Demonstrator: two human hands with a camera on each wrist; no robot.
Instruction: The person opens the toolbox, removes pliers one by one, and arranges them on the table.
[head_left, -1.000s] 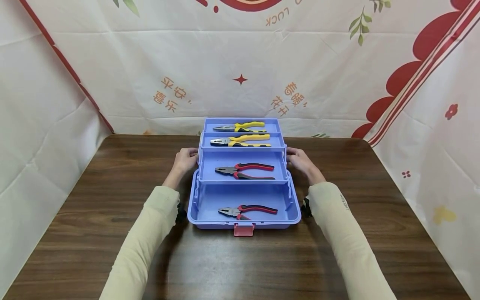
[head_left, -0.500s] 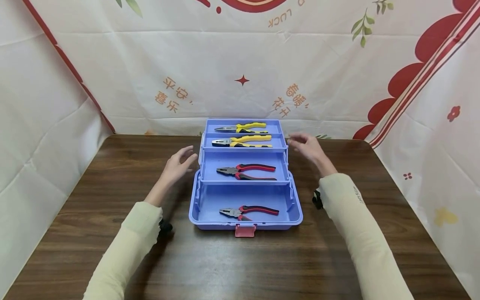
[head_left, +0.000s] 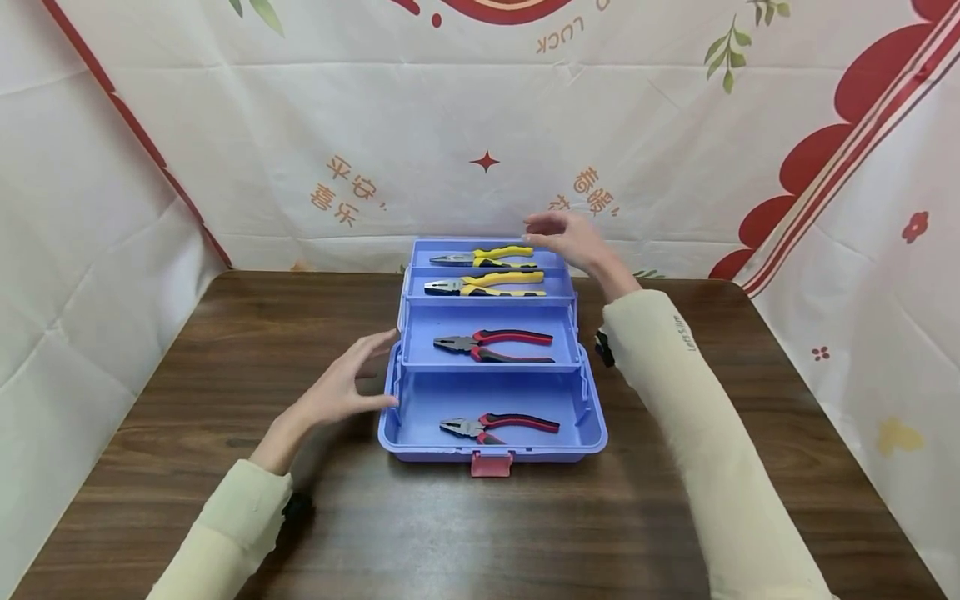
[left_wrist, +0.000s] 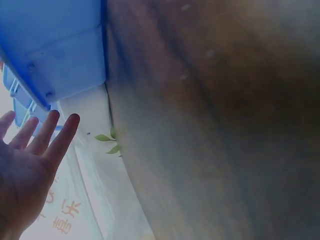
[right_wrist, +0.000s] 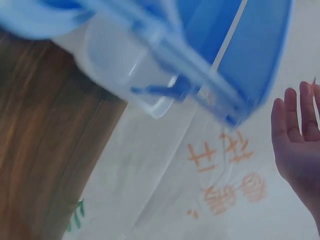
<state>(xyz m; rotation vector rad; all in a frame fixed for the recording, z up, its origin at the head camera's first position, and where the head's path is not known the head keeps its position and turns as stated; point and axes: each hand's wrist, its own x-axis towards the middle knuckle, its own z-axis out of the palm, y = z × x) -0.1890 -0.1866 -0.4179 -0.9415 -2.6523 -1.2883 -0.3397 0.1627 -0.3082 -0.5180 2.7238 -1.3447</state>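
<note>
Standing unfolded near the back edge of the desk (head_left: 465, 533), the blue toolbox (head_left: 487, 392) carries yellow-handled pliers (head_left: 502, 277) and red-handled pliers (head_left: 517, 335). Beside its left wall, the left hand (head_left: 337, 387) spreads its fingers, gripping nothing; the right hand (head_left: 576, 242), fingers relaxed, likewise gripping nothing, hovers at its back right corner.

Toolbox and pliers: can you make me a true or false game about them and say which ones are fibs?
1. The box is open. True.
2. There are six pliers. False: four show.
3. Two yellow pliers lie at the back. True.
4. The latch is green. False: the latch is pinkish red.
5. The right grip is farther back than the left grip. True.
6. Both red pliers share one tray. False: one of the red pliers lies in the bottom.
</note>
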